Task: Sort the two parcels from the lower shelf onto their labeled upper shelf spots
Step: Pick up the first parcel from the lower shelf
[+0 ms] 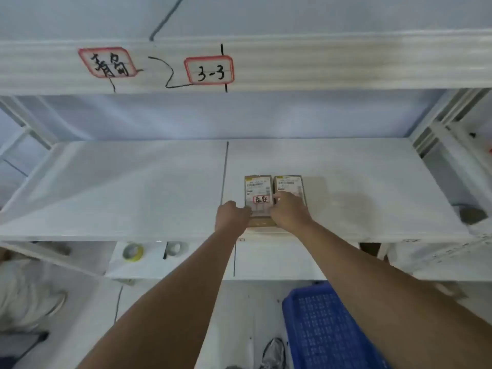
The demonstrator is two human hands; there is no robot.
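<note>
Two small brown parcels lie side by side on the white lower shelf [133, 187], just right of a black dividing line. The left parcel [257, 190] carries a white shipping label and a red-bordered handwritten tag. The right parcel [290, 183] has a similar label. My left hand [231, 215] curls around the left parcel's near left corner. My right hand [288, 210] rests over the near part of the right parcel, fingers touching the seam between both. On the upper shelf's front edge [319, 65] sit two red-bordered labels, one handwritten [107, 62] and one reading 3-3 [209, 70].
A blue plastic crate [327, 328] stands on the floor below right. Two tape rolls [133, 252] lie on a shelf underneath. A dark object [472, 214] sits at the lower shelf's right end. White shelf posts [436, 123] frame the right side.
</note>
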